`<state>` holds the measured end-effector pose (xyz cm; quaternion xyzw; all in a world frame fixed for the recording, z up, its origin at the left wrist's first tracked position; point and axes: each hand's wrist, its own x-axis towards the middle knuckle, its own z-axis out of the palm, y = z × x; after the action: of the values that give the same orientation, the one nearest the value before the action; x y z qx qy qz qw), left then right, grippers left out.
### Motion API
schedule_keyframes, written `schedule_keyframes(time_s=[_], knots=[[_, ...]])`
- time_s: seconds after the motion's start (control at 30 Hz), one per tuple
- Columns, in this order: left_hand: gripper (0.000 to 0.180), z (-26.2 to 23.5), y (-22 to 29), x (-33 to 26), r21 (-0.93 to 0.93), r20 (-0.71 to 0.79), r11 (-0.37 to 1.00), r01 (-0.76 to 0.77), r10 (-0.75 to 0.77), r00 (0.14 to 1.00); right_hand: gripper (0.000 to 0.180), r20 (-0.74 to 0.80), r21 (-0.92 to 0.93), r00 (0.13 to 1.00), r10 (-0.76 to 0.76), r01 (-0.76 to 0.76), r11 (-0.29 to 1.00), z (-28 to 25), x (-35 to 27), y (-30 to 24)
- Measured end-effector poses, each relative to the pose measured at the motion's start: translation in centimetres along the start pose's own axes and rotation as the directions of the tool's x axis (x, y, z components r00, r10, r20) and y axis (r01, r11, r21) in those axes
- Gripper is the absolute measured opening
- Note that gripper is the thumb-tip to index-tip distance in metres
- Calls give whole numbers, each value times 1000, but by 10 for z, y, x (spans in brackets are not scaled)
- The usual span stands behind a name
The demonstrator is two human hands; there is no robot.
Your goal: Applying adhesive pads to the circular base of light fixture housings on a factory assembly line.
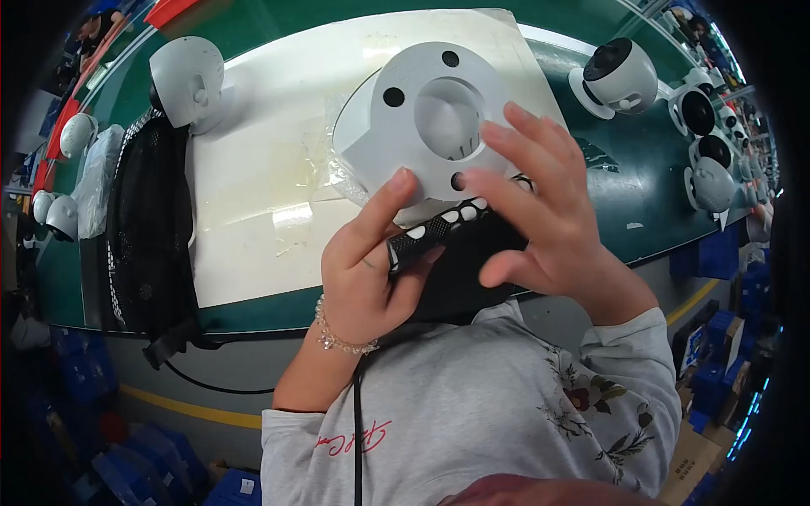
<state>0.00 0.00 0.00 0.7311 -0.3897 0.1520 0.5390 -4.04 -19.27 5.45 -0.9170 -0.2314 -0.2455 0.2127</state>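
A white plastic camera (371,126) lies base-up over the mat, its round base showing a wide central opening and three round black pads. My left hand (359,261) grips a black sheet with white round spots (447,221), apparently a sheet of stick-on pads, between thumb and fingers. The left thumb tip rests against the rim of the base. My right hand (540,211) has its fingers spread. Its index fingertip is at the lowest pad (458,181) on the base, seemingly touching it. The right thumb points left, apart from the sheet.
A cream mat (270,194) covers the middle of the green table (582,156). One white camera (190,80) stands left, another (620,76) right, with several more at the far right. A black mesh bag (152,219) lies along the mat's left edge. Blue bins (156,464) sit below.
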Motion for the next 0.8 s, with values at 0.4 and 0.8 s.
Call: schedule_keyframes(time_s=[0.4, 0.8], knots=[[25, -2, -1, -1, 11, 7, 1000, 17, -17, 1000, 51, -94, 228, 995, 26, -4, 974, 15, -3, 10], [24, -2, -1, -2, 9, 66, 999, 32, -33, 997, 30, -162, 163, 984, -70, 96, 982, -11, 6, 5]])
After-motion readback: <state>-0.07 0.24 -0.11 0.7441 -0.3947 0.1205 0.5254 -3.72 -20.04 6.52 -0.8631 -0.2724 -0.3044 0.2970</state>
